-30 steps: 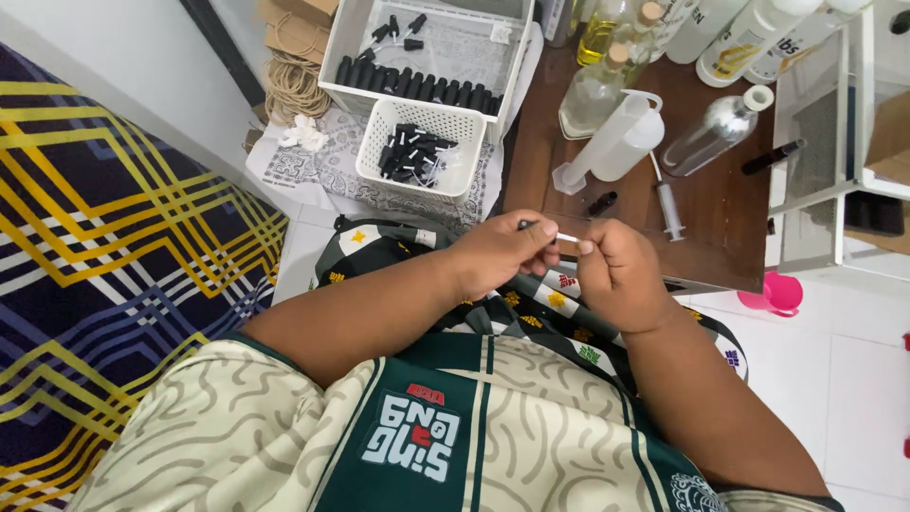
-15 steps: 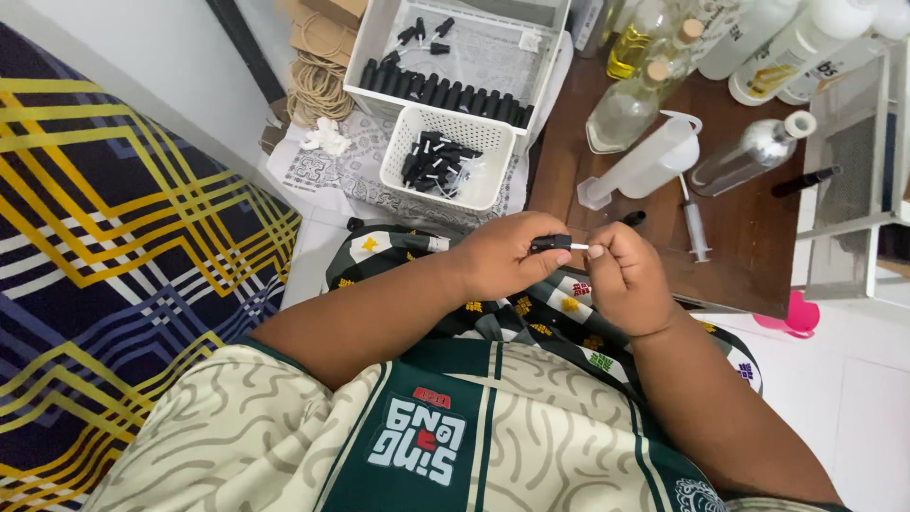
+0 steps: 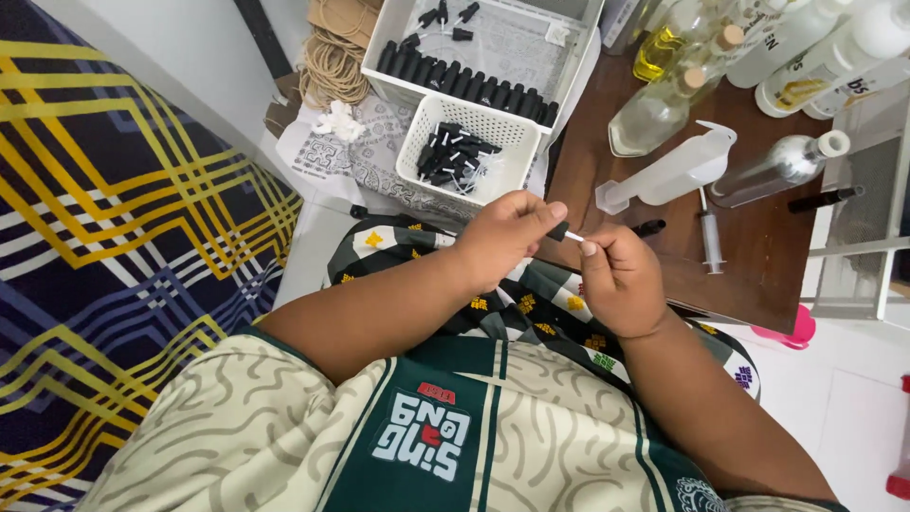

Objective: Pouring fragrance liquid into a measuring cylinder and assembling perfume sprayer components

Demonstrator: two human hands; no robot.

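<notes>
My left hand pinches a small black spray cap with a thin white tube sticking out of it. My right hand meets it from the right, fingertips on the tube's end. Both hands hover over my lap, just in front of a low brown wooden table. A small white perforated basket holding several more black caps stands just beyond my left hand.
A larger white tray with a row of black caps sits behind the basket. On the table lie a clear plastic jug, a syringe, a black pen and several bottles. A patterned blue and yellow mat lies left.
The view shifted slightly and my hands rose a little toward the table. They stay joined on the small black cap and its tube.
</notes>
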